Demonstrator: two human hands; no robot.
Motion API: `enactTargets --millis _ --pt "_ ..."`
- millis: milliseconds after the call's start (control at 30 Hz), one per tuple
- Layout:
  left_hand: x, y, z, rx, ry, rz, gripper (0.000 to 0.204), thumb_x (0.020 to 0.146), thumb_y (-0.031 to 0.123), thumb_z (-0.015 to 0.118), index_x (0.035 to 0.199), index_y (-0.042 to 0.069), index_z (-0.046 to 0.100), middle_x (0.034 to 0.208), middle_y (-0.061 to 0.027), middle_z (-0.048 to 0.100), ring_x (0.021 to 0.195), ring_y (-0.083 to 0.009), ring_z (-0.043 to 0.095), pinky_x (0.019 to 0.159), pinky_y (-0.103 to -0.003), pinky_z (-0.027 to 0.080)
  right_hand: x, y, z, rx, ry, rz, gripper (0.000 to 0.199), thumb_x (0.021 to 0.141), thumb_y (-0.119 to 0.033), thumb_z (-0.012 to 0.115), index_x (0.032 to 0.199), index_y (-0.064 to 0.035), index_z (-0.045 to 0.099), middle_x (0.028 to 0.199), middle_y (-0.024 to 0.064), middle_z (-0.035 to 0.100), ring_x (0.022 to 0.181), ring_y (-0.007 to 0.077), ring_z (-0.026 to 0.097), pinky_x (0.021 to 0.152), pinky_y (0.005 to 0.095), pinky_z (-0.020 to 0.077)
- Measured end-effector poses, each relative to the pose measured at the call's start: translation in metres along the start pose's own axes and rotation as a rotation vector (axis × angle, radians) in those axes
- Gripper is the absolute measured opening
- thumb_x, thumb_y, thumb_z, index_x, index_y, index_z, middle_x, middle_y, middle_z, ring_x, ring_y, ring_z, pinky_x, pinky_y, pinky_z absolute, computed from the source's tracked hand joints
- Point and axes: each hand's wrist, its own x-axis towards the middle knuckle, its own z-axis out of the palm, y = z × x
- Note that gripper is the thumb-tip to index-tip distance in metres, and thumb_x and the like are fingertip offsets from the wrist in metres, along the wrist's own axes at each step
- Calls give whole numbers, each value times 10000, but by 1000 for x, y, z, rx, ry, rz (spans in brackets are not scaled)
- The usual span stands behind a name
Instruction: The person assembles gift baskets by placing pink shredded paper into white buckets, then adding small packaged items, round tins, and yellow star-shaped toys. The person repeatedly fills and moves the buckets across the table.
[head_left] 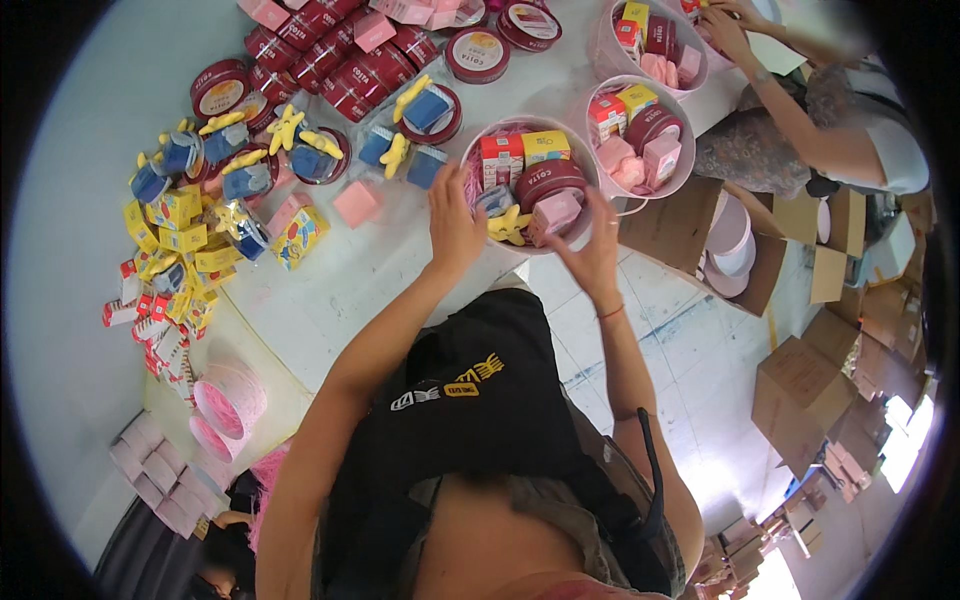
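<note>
A round pale-pink gift bucket (478, 160) stands at the table's front edge, between my two hands. Inside it are a red-and-white box (501, 161), a yellow box (546, 147), a dark red tin (551, 180), a small pink box (555, 214), a yellow plush figure (509, 226) and a blue item (494, 201), over pink shredded paper. My left hand (458, 222) is closed against the bucket's left side, fingers at the rim. On the opposite side my right hand (592, 252) grips the rim, its thumb close to the small pink box.
Two more filled buckets (686, 152) stand to the right, near a co-worker's arm (775, 100). Dark red tins (360, 85), blue-and-yellow plush items (245, 180) and yellow boxes (185, 225) crowd the left. Below the table's right edge sits an open carton (680, 235) with round lids.
</note>
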Motion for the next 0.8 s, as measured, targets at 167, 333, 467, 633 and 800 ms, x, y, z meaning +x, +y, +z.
enactTargets --millis 167,333,467,633,800 --pt "30 16 1 702 -697 110 691 633 294 853 1204 86 523 1114 -113 635 1096 -250 575 937 -387 355 -14 -19 30 -199 91 31 758 706 -241 826 1357 -56 483 1204 154 556 1177 333 498 1019 476 349" --pt "39 6 19 686 -686 124 799 576 278 863 1249 74 483 1063 -142 631 1031 -301 608 927 -407 381 -10 -14 32 -188 66 30 714 705 -244 807 1336 -86 514 1101 112 585 1070 268 554 968 438 357" --pt "50 11 1 542 -693 242 762 622 140 809 1303 106 468 1085 -182 584 1035 -353 603 878 -456 464 -6 -16 26 -173 79 81 652 710 -314 792 1271 -80 556 1050 120 605 1009 267 581 905 431 381" --pt "57 -2 -8 555 -670 354 637 688 68 699 1294 78 504 1040 -207 594 1000 -381 614 971 -470 442 2 -18 43 -235 112 56 543 701 -374 780 1121 -80 598 969 144 618 877 302 619 781 414 421" --pt "54 -13 -6 709 -649 476 566 756 148 635 1295 30 512 995 -208 634 974 -352 644 1168 -503 200 3 -19 39 -237 53 -17 567 690 -345 795 1137 -82 566 962 140 614 839 319 628 757 424 446"
